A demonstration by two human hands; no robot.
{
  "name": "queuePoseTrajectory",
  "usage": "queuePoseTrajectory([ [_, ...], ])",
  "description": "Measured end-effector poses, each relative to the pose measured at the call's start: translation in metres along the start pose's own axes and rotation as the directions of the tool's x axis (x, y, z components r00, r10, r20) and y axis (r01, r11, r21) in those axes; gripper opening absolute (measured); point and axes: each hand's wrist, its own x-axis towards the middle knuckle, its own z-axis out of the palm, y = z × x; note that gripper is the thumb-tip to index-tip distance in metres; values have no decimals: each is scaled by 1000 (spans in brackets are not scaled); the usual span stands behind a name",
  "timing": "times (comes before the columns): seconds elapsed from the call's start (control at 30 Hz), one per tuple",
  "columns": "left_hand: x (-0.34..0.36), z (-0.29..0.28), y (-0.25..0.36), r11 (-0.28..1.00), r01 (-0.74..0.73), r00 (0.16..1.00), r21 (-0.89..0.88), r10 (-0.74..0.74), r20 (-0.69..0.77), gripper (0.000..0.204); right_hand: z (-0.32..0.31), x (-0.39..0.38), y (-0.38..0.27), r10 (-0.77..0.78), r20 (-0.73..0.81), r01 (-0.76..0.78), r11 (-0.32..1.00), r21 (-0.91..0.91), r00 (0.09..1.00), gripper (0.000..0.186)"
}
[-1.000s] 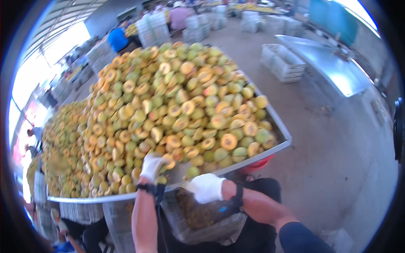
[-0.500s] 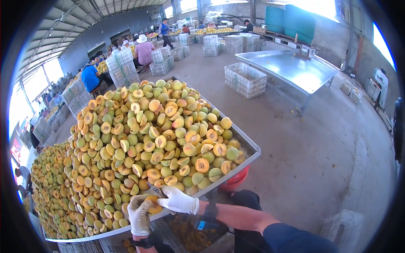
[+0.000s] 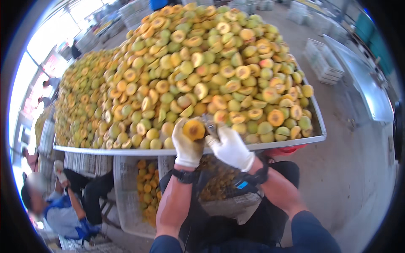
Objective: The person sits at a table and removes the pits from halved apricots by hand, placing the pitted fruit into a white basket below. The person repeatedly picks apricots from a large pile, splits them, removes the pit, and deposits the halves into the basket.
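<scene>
My left hand [image 3: 187,147], in a whitish glove, is closed around a yellow peach half [image 3: 194,130], its cut face turned up with a darker hollow in the middle. Right beside it, my gloved right hand [image 3: 233,148] grips a small metal tool [image 3: 209,123]; its working end is partly hidden and blurred. Both hands are over the near rim of a metal-edged table [image 3: 278,144]. On that table, just beyond my hands, rises a big heap of halved peaches [image 3: 202,71], yellow, orange and green.
Below the rim, a crate of peach halves [image 3: 147,185] stands left of my legs, and a container of brownish scraps [image 3: 217,177] lies between them. A co-worker [image 3: 63,206] sits at the left. To the right are a white crate [image 3: 322,61] and a bare metal table [image 3: 363,80].
The view has tilted down and turned left, bringing my legs and the seated co-worker in. The peach half in my left hand now shows its cut face; my right hand still holds the tool.
</scene>
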Motion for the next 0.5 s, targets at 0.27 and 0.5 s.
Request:
queuePoseTrajectory([
  [0.27, 8, -23, 12, 288, 484, 835, -826, -435, 337, 39, 13, -6, -5, -124, 197, 167, 962, -216, 973, 25],
  [0.5, -2, -5, 24, 894, 164, 985, -417, -124, 122, 34, 12, -11, 3, -144, 163, 188, 935, -301, 976, 28],
])
